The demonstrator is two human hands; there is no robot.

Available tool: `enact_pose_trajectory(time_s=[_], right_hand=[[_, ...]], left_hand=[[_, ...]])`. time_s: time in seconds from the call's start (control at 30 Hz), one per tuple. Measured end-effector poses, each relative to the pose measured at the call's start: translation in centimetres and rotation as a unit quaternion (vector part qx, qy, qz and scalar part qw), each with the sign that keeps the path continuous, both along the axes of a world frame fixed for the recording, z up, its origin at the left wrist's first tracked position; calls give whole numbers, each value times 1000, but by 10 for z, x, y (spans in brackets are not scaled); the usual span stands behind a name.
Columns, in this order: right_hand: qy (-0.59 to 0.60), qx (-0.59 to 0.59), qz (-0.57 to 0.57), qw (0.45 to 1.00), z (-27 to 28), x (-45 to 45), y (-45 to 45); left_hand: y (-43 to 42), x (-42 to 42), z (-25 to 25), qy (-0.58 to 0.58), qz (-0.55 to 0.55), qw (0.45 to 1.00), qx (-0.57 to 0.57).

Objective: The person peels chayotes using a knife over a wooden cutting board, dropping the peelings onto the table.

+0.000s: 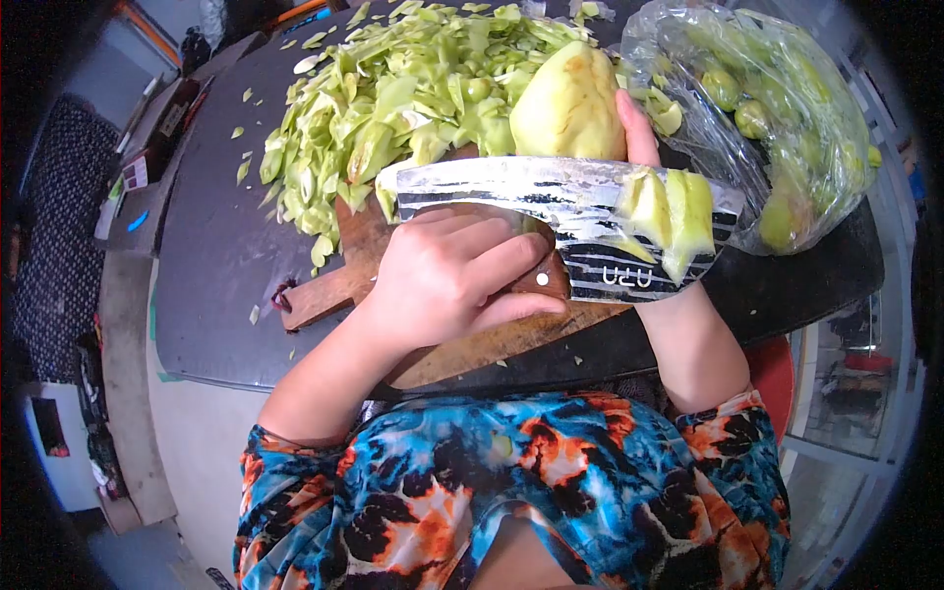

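My left hand (462, 261) is wrapped round the brown handle of a broad cleaver-like knife (580, 202). Its wide blade has black and silver streaks and is held crosswise over a wooden cutting board (329, 295). Pale green slices (678, 216) cling to the right end of the blade. Just beyond the blade is a peeled, pale yellow-green fruit (565, 103) with brownish marks. My right hand (637, 128) holds this fruit at its right side; the blade hides most of that hand. A large heap of green peelings (393, 118) lies beyond my left hand.
A clear plastic bag (787, 118) with green fruit inside lies at the right of the dark table (216, 295). Loose green scraps are scattered on the tabletop at left. A red seat (776, 383) shows beside the table at right.
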State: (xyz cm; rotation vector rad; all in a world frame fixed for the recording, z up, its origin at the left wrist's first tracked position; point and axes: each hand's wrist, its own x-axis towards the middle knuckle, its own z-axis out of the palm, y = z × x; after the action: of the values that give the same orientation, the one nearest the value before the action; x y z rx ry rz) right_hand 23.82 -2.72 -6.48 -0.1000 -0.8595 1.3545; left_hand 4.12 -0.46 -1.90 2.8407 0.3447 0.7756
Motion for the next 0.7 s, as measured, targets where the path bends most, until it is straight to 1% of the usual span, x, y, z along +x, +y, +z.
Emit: enact_pose_trajectory(time_s=[0.07, 0.1, 0.13, 0.17, 0.2, 0.27, 0.37, 0.4, 0.47, 0.5, 0.53, 0.57, 0.6, 0.63, 0.67, 0.7], right_hand=[[-38, -11, -37, 999, -1, 0, 0], [-62, -62, -73, 993, 2, 0, -3], [-50, -110, -69, 990, 9, 1, -3], [-34, -158, -64, 985, 16, 2, -3], [18, -201, -18, 979, 24, 5, -1], [65, -245, -18, 967, 31, 2, 3], [98, -215, 10, 972, 13, 13, 11], [77, -281, -108, 950, 16, 8, 13], [58, -261, -134, 954, 16, 10, 11], [27, -258, -209, 943, 23, 5, 12], [-14, -304, -220, 927, 40, 2, 5], [-30, -278, -192, 941, 37, 6, 4], [-47, -253, -164, 952, 34, 10, 3], [-49, -249, -159, 954, 34, 10, 3], [-52, -245, -153, 956, 34, 9, 3], [-55, -241, -149, 957, 34, 10, 3]], left_hand=[[1, 0, -1, 2, -1, 1000, -6], [3, 0, -2, -2, -2, 1000, -7], [5, -1, -3, -6, -3, 1000, -7], [7, -3, -3, -12, 19, 1000, -15], [8, -5, -3, -19, 42, 999, -22], [10, -6, -5, -33, 50, 998, -9], [11, -5, -4, -50, 62, 997, -18], [11, -5, -2, -53, 69, 996, -29], [16, -10, -4, -50, 97, 993, -42], [21, -14, -7, -40, 140, 988, -57], [26, -18, -11, -30, 183, 980, -72], [36, -21, -14, -102, 233, 958, -132], [45, -21, -12, -172, 281, 925, -190], [46, -22, -2, -206, 313, 899, -226], [50, -27, 4, -202, 339, 884, -251], [57, -31, -1, -202, 328, 895, -225]])
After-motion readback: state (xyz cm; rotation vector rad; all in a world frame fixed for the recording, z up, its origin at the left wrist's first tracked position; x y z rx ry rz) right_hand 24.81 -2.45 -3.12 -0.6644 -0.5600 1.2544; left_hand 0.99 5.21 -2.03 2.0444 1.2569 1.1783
